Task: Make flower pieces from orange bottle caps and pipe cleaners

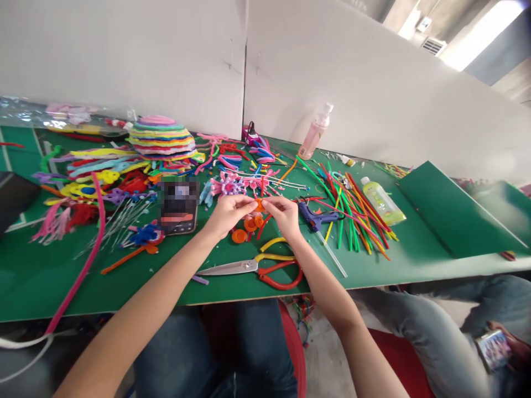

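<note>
My left hand [230, 214] and my right hand [285, 214] meet over the middle of the green table. Both pinch a small orange pipe-cleaner piece [260, 205] between thumbs and fingertips. Just below it lie orange pipe-cleaner coils [239, 236], round and flat. Closer to me rest scissors [265, 268] with one yellow and one red handle, blades pointing left. A purple glue gun [317, 216] lies right of my right hand, with a clear glue stick [332, 254] by it. Pink and purple fuzzy flowers [227, 184] sit behind my left hand.
A phone [179, 207] stands left of my hands. Bundled pipe cleaners [359, 215], a green-labelled bottle [381, 202] and a pink bottle [315, 132] are to the right. A striped fuzzy pile [161, 138] sits back left. Another person's legs [431, 331] are at the lower right.
</note>
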Demonstrator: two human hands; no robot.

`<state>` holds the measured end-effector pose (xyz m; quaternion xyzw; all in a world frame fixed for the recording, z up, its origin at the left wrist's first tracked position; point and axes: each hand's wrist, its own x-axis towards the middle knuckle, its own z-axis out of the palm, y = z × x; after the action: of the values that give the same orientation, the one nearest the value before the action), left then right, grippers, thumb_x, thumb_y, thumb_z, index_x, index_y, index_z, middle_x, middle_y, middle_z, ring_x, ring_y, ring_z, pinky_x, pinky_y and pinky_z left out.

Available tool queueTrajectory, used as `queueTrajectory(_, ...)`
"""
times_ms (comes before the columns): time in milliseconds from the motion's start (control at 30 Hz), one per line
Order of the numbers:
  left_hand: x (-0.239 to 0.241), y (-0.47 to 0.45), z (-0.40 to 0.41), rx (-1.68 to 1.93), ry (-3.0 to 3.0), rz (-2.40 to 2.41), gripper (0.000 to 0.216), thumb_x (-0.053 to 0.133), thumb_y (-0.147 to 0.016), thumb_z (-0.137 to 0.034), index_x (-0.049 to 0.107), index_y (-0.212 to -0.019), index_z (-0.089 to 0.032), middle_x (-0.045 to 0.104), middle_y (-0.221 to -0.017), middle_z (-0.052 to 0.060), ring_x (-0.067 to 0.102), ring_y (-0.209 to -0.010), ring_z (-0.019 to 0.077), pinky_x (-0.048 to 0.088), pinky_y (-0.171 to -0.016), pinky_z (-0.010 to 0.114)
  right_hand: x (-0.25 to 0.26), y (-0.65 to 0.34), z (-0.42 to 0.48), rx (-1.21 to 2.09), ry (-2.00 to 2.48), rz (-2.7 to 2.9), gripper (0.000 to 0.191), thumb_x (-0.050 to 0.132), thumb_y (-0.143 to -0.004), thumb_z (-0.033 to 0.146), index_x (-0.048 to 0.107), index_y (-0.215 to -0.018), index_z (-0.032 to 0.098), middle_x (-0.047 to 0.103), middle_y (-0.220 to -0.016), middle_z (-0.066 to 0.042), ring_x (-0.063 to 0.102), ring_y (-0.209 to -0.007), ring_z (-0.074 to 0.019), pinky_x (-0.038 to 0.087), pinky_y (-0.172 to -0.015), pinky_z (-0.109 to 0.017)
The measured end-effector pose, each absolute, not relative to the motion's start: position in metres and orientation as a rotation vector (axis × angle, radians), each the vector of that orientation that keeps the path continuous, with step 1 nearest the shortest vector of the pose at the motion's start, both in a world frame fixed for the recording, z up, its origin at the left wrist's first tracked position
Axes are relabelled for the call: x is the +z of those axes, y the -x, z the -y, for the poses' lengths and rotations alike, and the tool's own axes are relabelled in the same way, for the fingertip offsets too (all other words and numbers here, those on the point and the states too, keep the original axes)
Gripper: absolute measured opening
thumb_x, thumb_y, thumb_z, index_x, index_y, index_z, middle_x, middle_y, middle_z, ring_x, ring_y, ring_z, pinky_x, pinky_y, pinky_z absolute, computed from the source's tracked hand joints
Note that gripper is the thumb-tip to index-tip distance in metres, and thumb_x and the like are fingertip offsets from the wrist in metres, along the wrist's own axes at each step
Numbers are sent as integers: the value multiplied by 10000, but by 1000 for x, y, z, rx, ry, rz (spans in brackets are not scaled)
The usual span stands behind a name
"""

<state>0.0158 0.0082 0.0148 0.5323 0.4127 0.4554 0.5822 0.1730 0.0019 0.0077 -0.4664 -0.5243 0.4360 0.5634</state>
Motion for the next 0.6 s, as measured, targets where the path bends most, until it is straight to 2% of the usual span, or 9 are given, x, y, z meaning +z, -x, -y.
queueTrajectory(167, 15, -16, -11, 1092, -1343, -973, 458, 749, -611, -542, 700, -811, -134, 736, -768, 80, 689, -651, 197, 570, -642, 307, 7, -172, -4, 1115, 1090, 1169, 323, 761, -601, 493, 693, -725, 202, 689, -671, 2, 603, -585, -123, 524, -605, -265)
queueTrajectory(367, 13, -16, -10, 1244, -1703, -1099, 270, 606, -794, -404, 700, -849, -157, 733, -786, 49, 677, -691, 177, 534, -649, 264, 7, -169, -4, 1229, 1052, 1073, 310, 767, -601, 461, 669, -732, 198, 651, -693, 25, 565, -598, -87, 489, -615, -222)
queueTrajectory(600, 12, -17, -7, 1385, -2063, -1245, 215, 537, -853, -321, 706, -842, -188, 732, -864, 57, 671, -783, 159, 492, -763, 243, 7, -167, -5, 1410, 1060, 980, 357, 785, -552, 462, 624, -736, 202, 608, -686, 33, 552, -619, -88, 445, -582, -206)
